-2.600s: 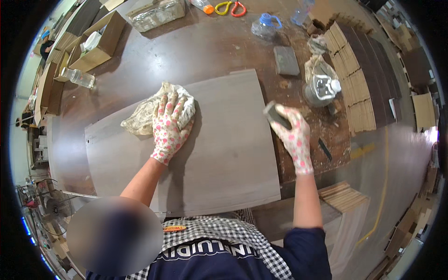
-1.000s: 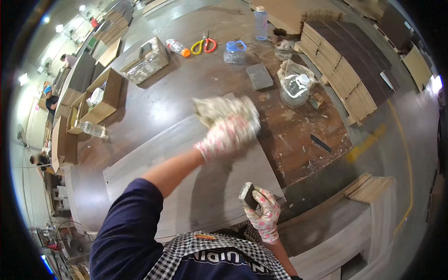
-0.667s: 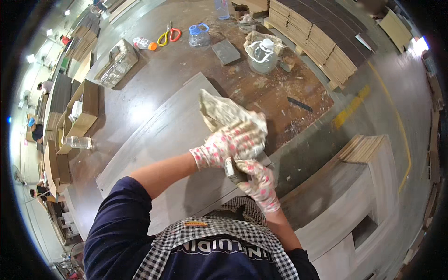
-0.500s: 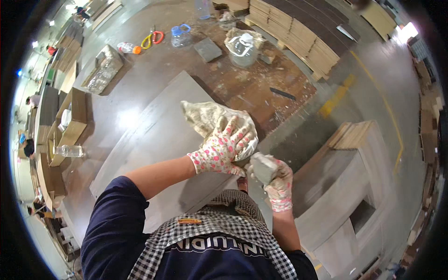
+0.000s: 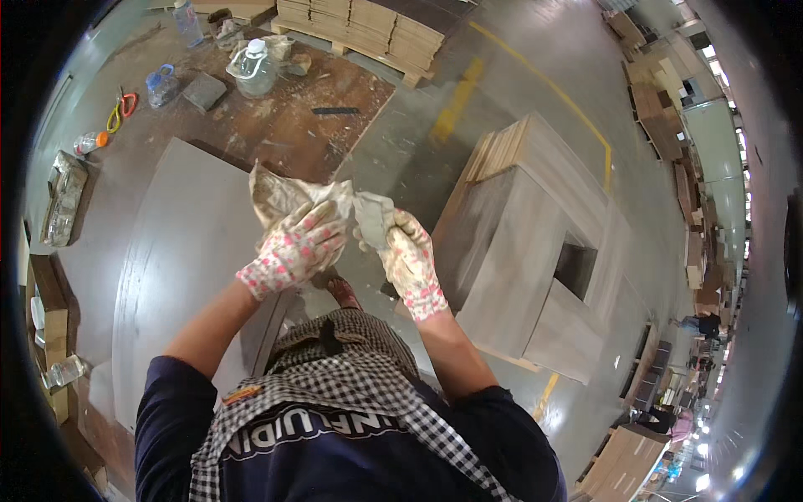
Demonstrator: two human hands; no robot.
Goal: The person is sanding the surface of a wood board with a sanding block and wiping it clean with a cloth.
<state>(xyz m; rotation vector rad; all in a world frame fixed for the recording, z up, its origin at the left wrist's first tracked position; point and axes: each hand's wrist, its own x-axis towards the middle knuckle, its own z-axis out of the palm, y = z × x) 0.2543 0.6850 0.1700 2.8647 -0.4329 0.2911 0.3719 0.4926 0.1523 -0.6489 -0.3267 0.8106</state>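
Observation:
Both of my hands wear white gloves with pink flower spots. My left hand (image 5: 299,243) has its fingers closed on a stained whitish rag (image 5: 280,194), bunched at the right edge of a large grey panel (image 5: 180,209). Close beside it, past the panel's edge, my right hand (image 5: 410,255) grips a pale grey pad (image 5: 374,219) between thumb and fingers. The rag's right end comes up to the pad; whether they touch I cannot tell. The panel lies flat on a brown worktable (image 5: 276,117).
Behind the panel stand a big clear jug (image 5: 253,71), a grey block (image 5: 204,90), a blue-capped bottle (image 5: 161,86), scissors (image 5: 121,110) and an orange-capped bottle (image 5: 89,143). A dark strip (image 5: 335,110) lies near the table's corner. Stacked panels (image 5: 510,251) stand on the floor at right.
My view has swung to the right. The left hand, spread flat on the rag before, now has it gathered and has come next to the right hand, which still grips the pad.

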